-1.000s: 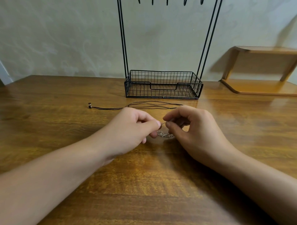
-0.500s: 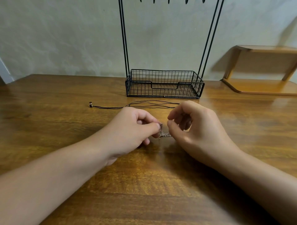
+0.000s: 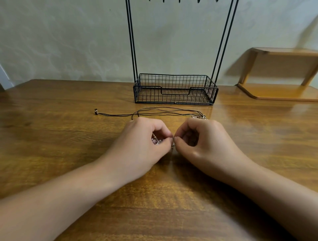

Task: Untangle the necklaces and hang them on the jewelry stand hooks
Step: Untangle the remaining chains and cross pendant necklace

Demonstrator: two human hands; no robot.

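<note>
Table: a brown wooden tabletop with visible grain [image 3: 60,154] bears everything here; a light wooden shelf unit [image 3: 282,86] sits at its far right corner.
Stand: a black wire jewelry stand with a mesh basket base [image 3: 175,91] rises on thin uprights at the far side of the table. Its hooks [image 3: 180,1] barely show at the top edge, and nothing hangs from them.
Hands: the left hand [image 3: 142,142] and right hand [image 3: 204,142] meet knuckle to knuckle near the table's middle, fingers curled in. Each pinches a bit of fine metal between thumb and forefinger, a narrow precise grip.
Cord necklace: a thin black cord necklace with a small end bead [image 3: 154,111] lies stretched on the table between the hands and the basket, apart from the fingers. Its metal clasp end shows just behind the right hand.
Chain necklace: a fine silver chain necklace [image 3: 160,141] is bunched between the two pinches, mostly hidden by fingers; whether a knot remains I cannot tell.
Stage: untangling, I judge; hanging not yet begun.
Risks: pulling the pinches apart hard could tighten a snag or strain a link. The slack chain could catch on the cord's clasp close by and tangle with it. A slipped pinch would drop the bunch into a heap.
</note>
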